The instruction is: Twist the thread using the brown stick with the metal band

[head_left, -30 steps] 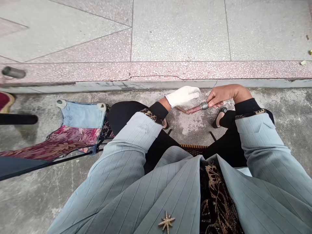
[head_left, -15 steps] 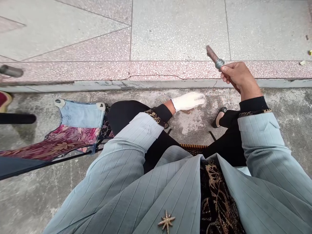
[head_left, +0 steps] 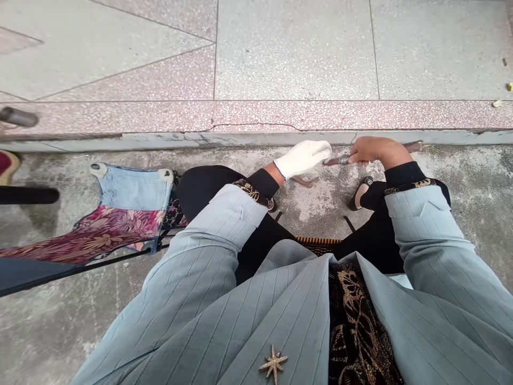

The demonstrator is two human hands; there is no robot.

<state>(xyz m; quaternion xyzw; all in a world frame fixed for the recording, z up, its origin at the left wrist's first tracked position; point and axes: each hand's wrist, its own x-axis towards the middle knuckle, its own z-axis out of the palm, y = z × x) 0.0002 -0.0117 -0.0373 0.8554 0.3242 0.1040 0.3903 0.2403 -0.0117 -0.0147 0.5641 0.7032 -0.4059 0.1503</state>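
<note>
My right hand is bare and closed round a brown stick, which lies nearly level over the ground. Grey metal wire is wound in a coil round the stick, just left of my fingers. My left hand wears a white knitted glove. Its fingers are curled close to the left end of the stick; what they hold is hidden by the glove. Just below the glove shows another brown piece of wood; I cannot tell whether it is held or lies on the ground.
Ahead runs a low step edge with terrazzo paving above it. To my left stands a folding chair with denim and floral cloth. A dark bar and a grey metal tube jut in at far left.
My right hand has come down and left with the wire-wound stick, which has turned from upright-slanting to nearly level. My gloved left hand has shifted slightly up and left.
</note>
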